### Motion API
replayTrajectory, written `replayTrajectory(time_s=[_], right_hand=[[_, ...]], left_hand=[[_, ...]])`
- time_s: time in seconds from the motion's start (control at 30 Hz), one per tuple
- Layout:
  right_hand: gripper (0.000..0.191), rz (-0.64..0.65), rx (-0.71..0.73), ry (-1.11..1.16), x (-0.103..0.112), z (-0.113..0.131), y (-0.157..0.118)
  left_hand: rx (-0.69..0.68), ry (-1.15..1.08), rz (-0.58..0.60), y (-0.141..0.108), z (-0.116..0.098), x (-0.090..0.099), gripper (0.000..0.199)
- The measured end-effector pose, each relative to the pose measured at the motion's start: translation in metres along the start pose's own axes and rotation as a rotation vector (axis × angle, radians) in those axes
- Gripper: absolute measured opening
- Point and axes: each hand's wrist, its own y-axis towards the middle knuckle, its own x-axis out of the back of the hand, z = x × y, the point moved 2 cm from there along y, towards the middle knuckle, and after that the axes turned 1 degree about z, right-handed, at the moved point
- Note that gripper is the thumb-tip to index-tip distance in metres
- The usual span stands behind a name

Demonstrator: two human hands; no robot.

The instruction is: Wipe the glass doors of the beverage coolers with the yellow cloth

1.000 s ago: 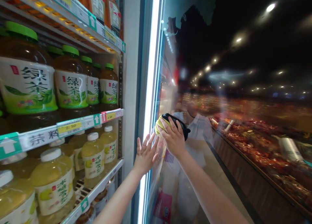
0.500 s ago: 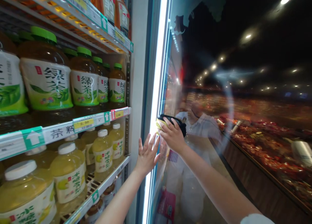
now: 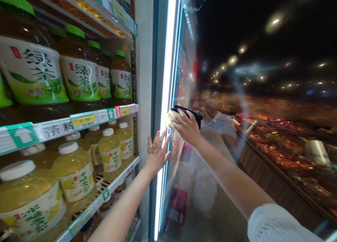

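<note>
My right hand (image 3: 187,128) presses a black and yellow cloth (image 3: 197,116) flat to the dark glass (image 3: 218,186), close to the lit strip. The fingers lie over the folded cloth, with its yellow side showing at the left and black along the top and right. Lower and to the left, my left hand (image 3: 156,153) is raised with fingers spread and holds nothing. It is beside the bright light strip (image 3: 166,77) on the frame; whether it touches the frame I cannot tell.
At the left, cooler shelves hold green-capped tea bottles (image 3: 79,73) above white-capped pale yellow drink bottles (image 3: 75,173). Price tags line the shelf edge (image 3: 59,128). Right of the strip, the glass shows a person's reflection, ceiling lights and a long red display (image 3: 286,150).
The view has shifted, so the shelves sit further left. My right hand and the cloth appear higher in view, as does my left hand, still spread. More of the right sleeve shows.
</note>
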Motion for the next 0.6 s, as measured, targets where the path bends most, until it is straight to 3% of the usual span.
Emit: replayTrajectory(time_s=[0.17, 0.27, 0.33, 0.43, 0.5, 0.6], right_hand=[[0.037, -0.067, -0.19, -0.033, 0.03, -0.035, 0.002], [0.042, -0.117, -0.307, -0.072, 0.034, -0.031, -0.023], [0.044, -0.095, -0.307, -0.076, 0.028, -0.019, -0.044], [0.042, -0.024, -0.178, -0.07, 0.02, -0.011, -0.055], [0.04, -0.03, -0.131, -0.102, 0.025, -0.022, -0.048], [0.041, -0.099, -0.242, -0.174, 0.046, -0.054, -0.038]], left_hand=[[0.001, -0.047, 0.009, 0.017, -0.001, 0.001, 0.075], [0.006, -0.069, -0.005, 0.022, -0.005, 0.001, 0.079], [0.007, -0.082, -0.011, 0.022, -0.008, 0.001, 0.081], [-0.007, -0.104, -0.014, 0.024, -0.015, -0.001, 0.085], [-0.025, -0.119, -0.016, 0.03, -0.021, -0.002, 0.085], [-0.049, -0.136, -0.018, 0.042, -0.03, -0.004, 0.082]])
